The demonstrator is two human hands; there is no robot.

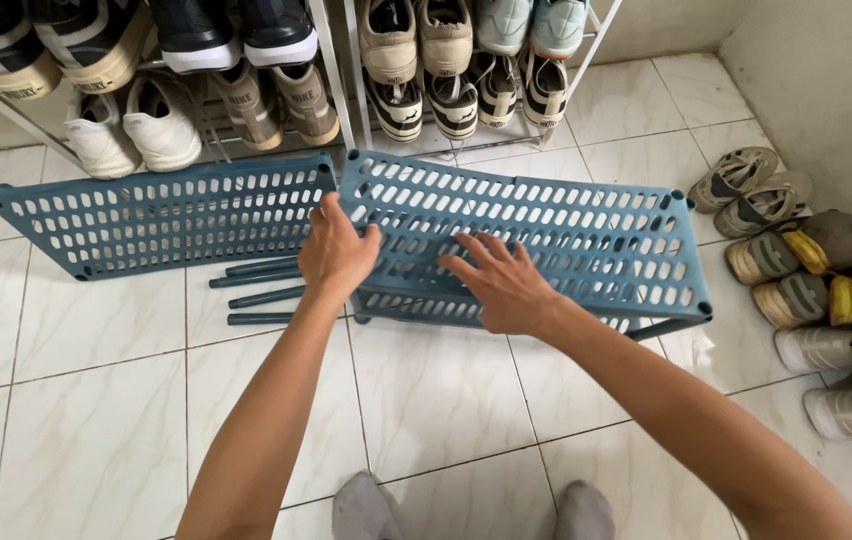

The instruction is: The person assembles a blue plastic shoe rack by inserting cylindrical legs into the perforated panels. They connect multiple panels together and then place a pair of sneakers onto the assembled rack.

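Note:
A blue perforated plastic shelf panel [586, 225] lies on top of a second like panel on the tiled floor, slightly raised on short legs. My left hand [334, 252] grips its left front corner. My right hand [501, 285] lies flat on its top with fingers spread, near the front edge. Another blue perforated panel [156, 215] lies flat to the left. Several dark blue tubes [261, 280] lie on the floor between the panels, just below my left hand.
A metal shoe rack [336, 70] full of sneakers stands at the back. Several pairs of shoes [806, 280] line the right wall. My feet in grey socks [366, 510] are at the bottom edge on white floor tiles.

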